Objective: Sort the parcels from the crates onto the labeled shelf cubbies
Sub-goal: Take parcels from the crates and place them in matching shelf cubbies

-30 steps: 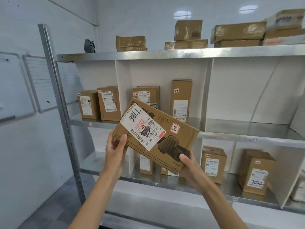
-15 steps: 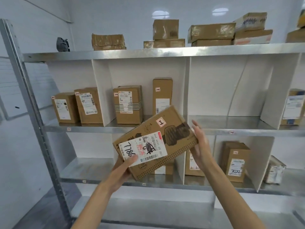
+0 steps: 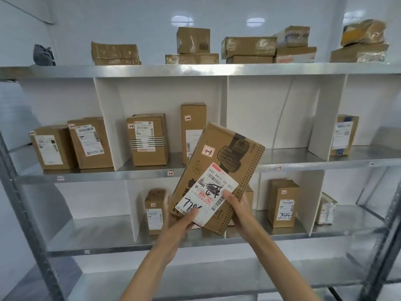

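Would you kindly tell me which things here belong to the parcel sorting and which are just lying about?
For the job: parcel gripped by left hand and right hand; shelf with tagged cubbies; sorted parcels standing in them.
Lying about: dark bundle and taped boxes on the shelf top.

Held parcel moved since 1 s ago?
Yes. The parcel turned counter-clockwise to near upright, label end down, and shifted right across the shelf's middle post.
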{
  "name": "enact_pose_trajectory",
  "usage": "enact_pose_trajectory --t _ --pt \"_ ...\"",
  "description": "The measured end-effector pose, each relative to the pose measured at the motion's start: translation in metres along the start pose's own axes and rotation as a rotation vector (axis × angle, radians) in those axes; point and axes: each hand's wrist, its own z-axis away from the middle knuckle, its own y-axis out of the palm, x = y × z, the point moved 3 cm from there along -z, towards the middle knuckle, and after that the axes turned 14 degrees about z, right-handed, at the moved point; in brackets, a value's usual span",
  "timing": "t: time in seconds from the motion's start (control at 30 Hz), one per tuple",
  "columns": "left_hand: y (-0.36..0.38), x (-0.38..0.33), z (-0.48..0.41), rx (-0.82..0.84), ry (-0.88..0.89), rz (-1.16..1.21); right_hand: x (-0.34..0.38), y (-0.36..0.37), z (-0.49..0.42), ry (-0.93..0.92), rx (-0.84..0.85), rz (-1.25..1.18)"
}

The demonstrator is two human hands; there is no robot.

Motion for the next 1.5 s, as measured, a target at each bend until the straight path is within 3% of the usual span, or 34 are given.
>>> enact_pose_trajectory --t 0.1,0.17,0.27,0.63,0.93,1.2,1.5 --pt "-0.011 -0.023 -0.002 -0.013 0.132 -0.323 0.005 -0.014 0.005 0.009 0.0 0.081" --pt "-0.007 -0.031 -0.002 0.121 0.15 -0.458 0.009 -0.019 0.009 0.017 0.022 0.149" --pt "0.006 -0.035 0.002 0.26 0.128 -0.453 0.015 -0.022 0.017 0.001 0.02 0.207" --pt "0.029 -0.014 -0.007 0.251 0.12 -0.381 0.017 -0.043 0.044 -0.065 -0.224 0.394" --pt "0.111 0.012 -0.032 0.287 0.206 -0.489 0.031 -0.113 0.05 -0.117 -0.431 0.393" --pt "0.194 0.062 -0.084 0.227 0.269 -0.488 0.038 -0.213 0.002 -0.14 -0.428 0.5" --pt "0.278 0.091 -0.143 0.021 0.3 -0.404 0.059 -0.306 -0.067 -0.224 -0.312 0.52"
